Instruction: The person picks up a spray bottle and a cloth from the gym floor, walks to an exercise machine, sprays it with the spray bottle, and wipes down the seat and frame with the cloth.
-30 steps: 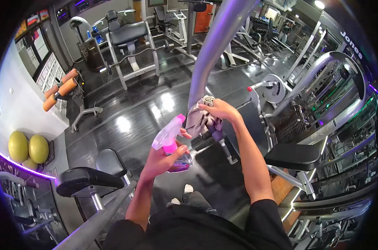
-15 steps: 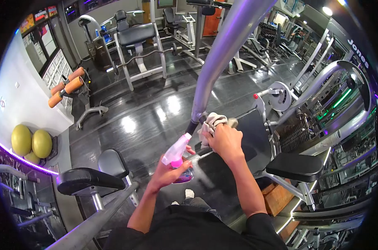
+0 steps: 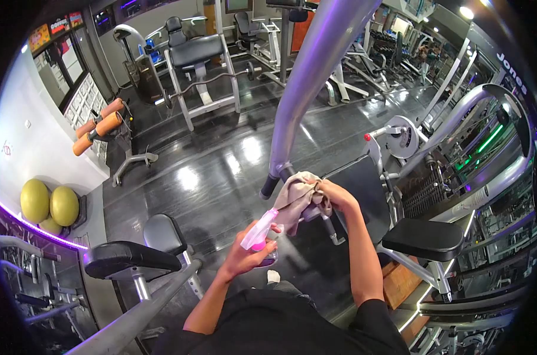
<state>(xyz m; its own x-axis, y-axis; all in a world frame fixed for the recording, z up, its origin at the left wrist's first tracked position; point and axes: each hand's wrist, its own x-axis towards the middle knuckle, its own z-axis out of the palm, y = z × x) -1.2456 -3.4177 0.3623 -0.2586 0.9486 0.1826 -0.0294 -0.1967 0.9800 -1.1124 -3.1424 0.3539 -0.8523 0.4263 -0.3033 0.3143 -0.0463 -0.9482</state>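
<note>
My left hand (image 3: 248,255) is wrapped round a spray bottle (image 3: 259,232) with a whitish-pink trigger head, pink collar and clear body. Its nozzle points up and right toward a light grey cloth (image 3: 298,195). My right hand (image 3: 335,195) grips that cloth, which drapes over the lower end of a thick silver machine arm (image 3: 298,106). A black grip (image 3: 269,186) sticks out to the left of the cloth. On the right, a small metal handle piece (image 3: 332,231) shows below my right hand. The fingertips of my right hand are partly hidden by the fabric.
A black padded seat (image 3: 422,238) is at right, beside a weight plate (image 3: 402,137). Black pads (image 3: 129,259) stand at lower left. Yellow-green exercise balls (image 3: 64,206) lie by the wall. A preacher-style bench (image 3: 197,52) holds a curved bar (image 3: 212,83) at the back.
The cloth, bunched up before, now hangs spread over the machine arm's end. My right hand has shifted slightly right and down. The spray bottle has moved a little right and down.
</note>
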